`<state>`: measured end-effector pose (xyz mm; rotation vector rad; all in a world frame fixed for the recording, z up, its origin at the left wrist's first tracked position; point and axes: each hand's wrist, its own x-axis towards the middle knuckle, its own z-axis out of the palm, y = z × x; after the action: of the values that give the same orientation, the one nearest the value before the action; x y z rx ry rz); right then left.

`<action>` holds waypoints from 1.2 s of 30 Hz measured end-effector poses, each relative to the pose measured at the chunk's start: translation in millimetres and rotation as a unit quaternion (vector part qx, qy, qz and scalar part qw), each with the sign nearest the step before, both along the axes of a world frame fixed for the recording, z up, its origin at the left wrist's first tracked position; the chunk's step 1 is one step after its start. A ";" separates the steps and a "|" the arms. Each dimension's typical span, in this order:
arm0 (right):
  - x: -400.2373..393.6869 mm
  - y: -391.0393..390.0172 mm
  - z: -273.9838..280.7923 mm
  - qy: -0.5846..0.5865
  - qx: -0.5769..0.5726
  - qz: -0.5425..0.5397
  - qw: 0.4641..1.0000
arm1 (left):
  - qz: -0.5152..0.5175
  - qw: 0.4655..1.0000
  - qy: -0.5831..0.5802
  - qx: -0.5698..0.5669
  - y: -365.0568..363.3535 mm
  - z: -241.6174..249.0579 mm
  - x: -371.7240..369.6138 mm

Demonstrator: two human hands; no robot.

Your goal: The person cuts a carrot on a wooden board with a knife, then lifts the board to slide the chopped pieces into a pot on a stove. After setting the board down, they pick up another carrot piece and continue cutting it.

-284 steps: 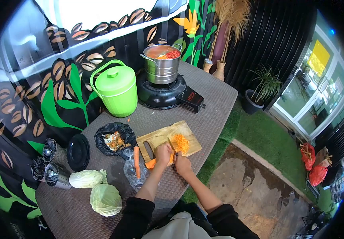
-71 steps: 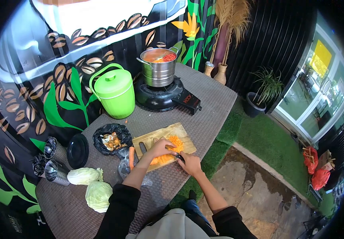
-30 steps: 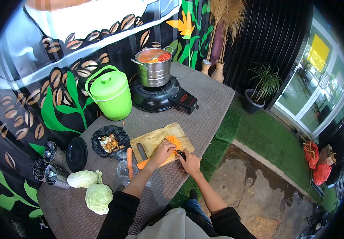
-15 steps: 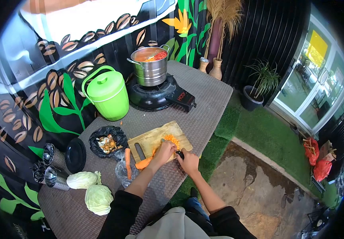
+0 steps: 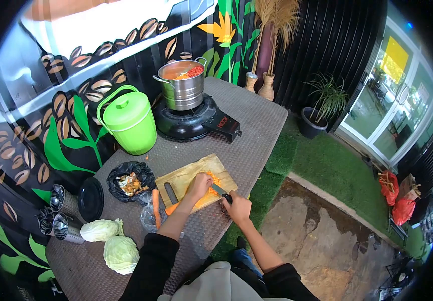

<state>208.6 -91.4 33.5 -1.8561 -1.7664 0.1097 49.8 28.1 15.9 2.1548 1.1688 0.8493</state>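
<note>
My right hand (image 5: 238, 207) grips the black handle of a knife (image 5: 219, 189), its blade pointing left over the wooden cutting board (image 5: 192, 171). My left hand (image 5: 200, 185) is closed, its fingertips at the blade's tip; what they hold, if anything, is hidden. Small chopped carrot pieces (image 5: 213, 177) lie beside the fingers, with more orange carrot under the blade. A larger carrot piece (image 5: 172, 208) rests on the board's near left edge, by my left wrist. On the board's left part is a dark, flat, handle-like object (image 5: 170, 192).
A whole carrot (image 5: 156, 205) lies on a clear plastic bag. A black bag of peelings (image 5: 131, 183), two cabbages (image 5: 121, 255) and a green lidded bucket (image 5: 129, 123) stand left. Behind, a steel pot (image 5: 182, 88) with red and orange contents sits on a black stove (image 5: 189, 122).
My left hand has shifted from over the blade to its tip, leaving more blade showing. My right hand still holds the knife. The whole view has shifted slightly.
</note>
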 end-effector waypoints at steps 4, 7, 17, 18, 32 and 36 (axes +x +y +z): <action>4.5 -4.2 3.9 0.002 -0.019 -0.006 1.000 | 0.009 1.000 0.004 -0.006 9.5 1.4 -4.3; 7.0 -9.0 5.1 0.002 -0.005 0.001 1.000 | 0.027 0.999 -0.023 -0.011 15.7 -2.7 -8.9; 1.3 -16.1 -1.6 0.090 -0.037 -0.060 0.993 | -0.015 0.995 -0.009 0.102 6.0 -1.7 -41.1; -1.2 -16.0 -3.7 0.103 -0.022 -0.066 0.992 | -0.013 0.995 -0.008 0.102 2.5 -0.1 -44.5; -9.9 -22.3 0.2 0.126 -0.044 -0.063 0.989 | -0.177 0.978 0.093 0.068 -3.9 -12.8 -48.1; -11.3 -23.9 -0.4 0.135 -0.042 -0.058 0.988 | -0.174 0.976 0.117 0.055 -2.5 -9.0 -47.4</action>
<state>197.3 -115.4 33.1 -1.8984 -1.4861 0.3777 2.4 25.6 6.8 2.5050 0.8242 0.5279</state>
